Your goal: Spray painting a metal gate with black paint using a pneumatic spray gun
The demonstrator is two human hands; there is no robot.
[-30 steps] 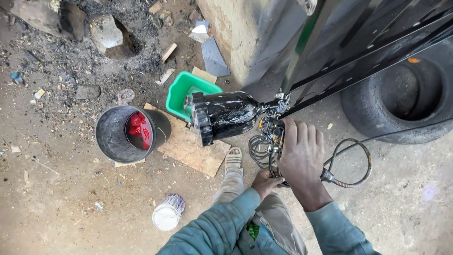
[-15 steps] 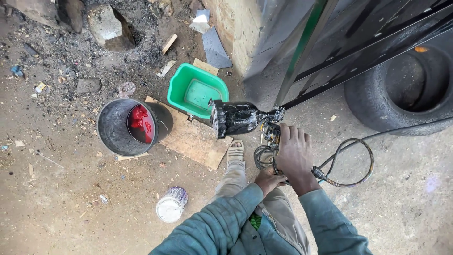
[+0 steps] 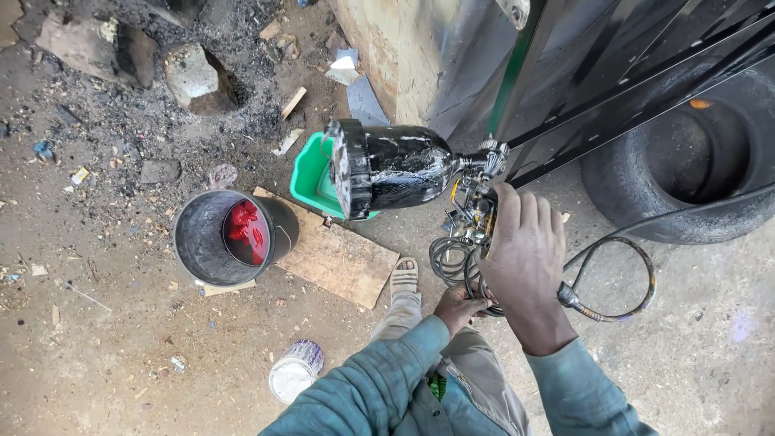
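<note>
Dirt ground fills the frame; right hand (image 3: 525,258) clamps the spray gun (image 3: 476,206), hiding its handle; left hand (image 3: 458,307) grips coiled hose (image 3: 452,262).

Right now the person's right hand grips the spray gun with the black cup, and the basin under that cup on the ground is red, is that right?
Not quite: the basin is green, as the head view shows. The right hand does grip the spray gun with the black cup.

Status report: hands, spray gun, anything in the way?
Right hand grips spray gun, black paint cup sideways. Left hand holds coiled hose. Metal gate close ahead.
</note>
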